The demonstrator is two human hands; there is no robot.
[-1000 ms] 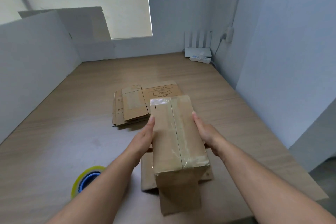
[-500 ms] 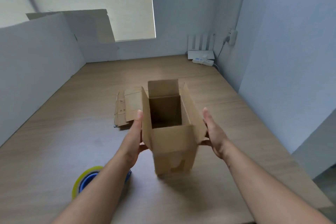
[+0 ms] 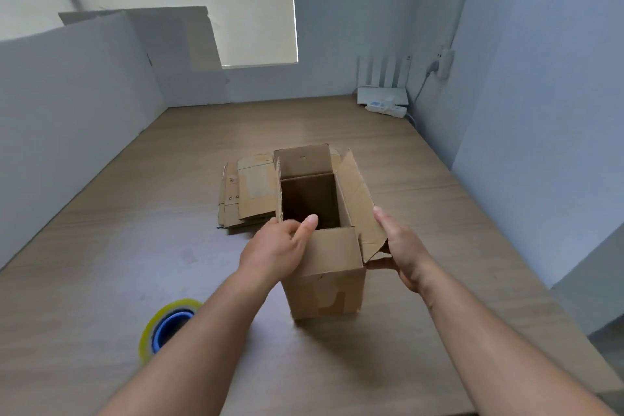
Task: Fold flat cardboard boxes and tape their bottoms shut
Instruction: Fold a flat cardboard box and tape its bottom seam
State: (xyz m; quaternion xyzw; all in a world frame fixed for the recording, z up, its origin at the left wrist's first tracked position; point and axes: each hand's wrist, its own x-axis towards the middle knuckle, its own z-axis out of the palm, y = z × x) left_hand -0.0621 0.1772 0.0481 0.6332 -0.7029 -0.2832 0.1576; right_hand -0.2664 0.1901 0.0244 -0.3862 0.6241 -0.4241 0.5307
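A box [image 3: 324, 280] is standing upright on the table [image 3: 101, 280], about midway between the left and right edges and closer to the near edge, with its mouth facing up and all four top flaps open. The left hand [image 3: 275, 248] is gripping the box at its near-left top corner: the fingers are curling around the near end of the left flap, and the thumb is lying across the fold of the near flap, pointing over the opening. The right hand [image 3: 401, 246] is resting against the outside of the right flap with its fingers straight and close together, while the thumb is reaching under the flap and touching the box's near-right corner.

Just behind the box, towards the left, a stack of flat boxes [image 3: 250, 192] is lying on the table. A tape roll [image 3: 165, 326], yellow with a blue core, is sitting near the near edge, left of the box and partly hidden by the left forearm. A router [image 3: 381, 94] and a power strip [image 3: 386, 108] are sitting at the far right corner.
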